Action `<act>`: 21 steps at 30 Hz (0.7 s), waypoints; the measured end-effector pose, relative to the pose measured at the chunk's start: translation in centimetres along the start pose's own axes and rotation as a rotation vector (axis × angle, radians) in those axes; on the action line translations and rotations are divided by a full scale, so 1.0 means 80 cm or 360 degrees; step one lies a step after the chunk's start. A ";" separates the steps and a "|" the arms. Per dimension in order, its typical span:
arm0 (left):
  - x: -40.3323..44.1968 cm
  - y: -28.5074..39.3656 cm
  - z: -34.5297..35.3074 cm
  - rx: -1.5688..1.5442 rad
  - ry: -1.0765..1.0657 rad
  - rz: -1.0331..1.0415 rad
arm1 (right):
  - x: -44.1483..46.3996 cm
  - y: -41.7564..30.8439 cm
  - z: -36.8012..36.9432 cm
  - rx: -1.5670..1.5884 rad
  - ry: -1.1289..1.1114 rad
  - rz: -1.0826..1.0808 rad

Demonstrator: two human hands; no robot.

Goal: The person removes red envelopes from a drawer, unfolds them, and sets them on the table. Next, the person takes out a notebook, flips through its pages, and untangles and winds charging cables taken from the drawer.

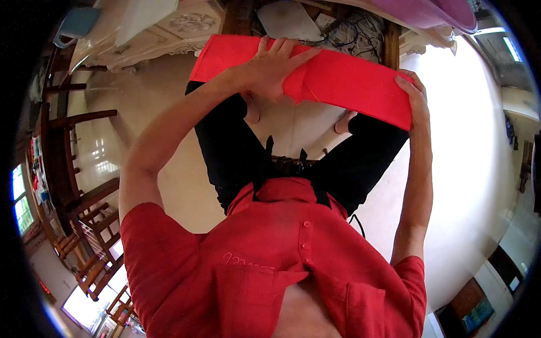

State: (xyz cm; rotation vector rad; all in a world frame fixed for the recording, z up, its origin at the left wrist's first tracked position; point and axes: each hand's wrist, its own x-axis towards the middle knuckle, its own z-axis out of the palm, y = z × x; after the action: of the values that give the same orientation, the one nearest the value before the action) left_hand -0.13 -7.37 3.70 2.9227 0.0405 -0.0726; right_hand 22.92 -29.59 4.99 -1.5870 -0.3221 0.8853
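A long folded red cloth [355, 84] lies across my knees, its left end a little higher in the view than its right. My left hand [273, 67] rests on the cloth left of its middle, palm down with the fingers spread. Beside that hand a loose fold hangs at the near edge. At the right end, my right hand [416, 98] grips the cloth, with the thumb on top and the other fingers curled around the end, partly hidden.
My black-trousered legs [231, 146] are apart over the pale floor [163, 118]. Beyond the cloth are tangled cables [355, 36], a white board [288, 21] and a purple basin [434, 14]. Carved pale furniture [191, 23] stands at the upper left, wooden chairs [93, 242] at the left.
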 end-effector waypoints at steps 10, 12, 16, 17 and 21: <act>0.011 0.010 0.001 -0.0026 -0.0055 -0.0113 | 0.014 0.003 0.001 0.0035 0.0021 -0.0024; 0.012 0.012 0.004 0.0047 -0.0006 -0.0139 | 0.014 -0.002 0.004 -0.0002 -0.0004 -0.0038; 0.015 0.013 0.011 0.0118 0.0053 -0.0133 | 0.024 0.003 0.001 -0.0021 -0.0046 0.0002; 0.015 0.012 0.011 0.0127 0.0060 -0.0135 | 0.024 0.006 0.000 -0.0017 -0.0044 -0.0006; 0.011 0.012 0.014 0.0126 0.0202 -0.0080 | 0.020 0.012 -0.003 -0.0009 -0.0017 -0.0054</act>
State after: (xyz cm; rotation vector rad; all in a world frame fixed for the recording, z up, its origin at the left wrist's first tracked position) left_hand 0.74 -8.55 2.77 3.0017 0.1343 0.1056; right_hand 23.88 -28.93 3.50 -1.5783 -0.3583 0.8675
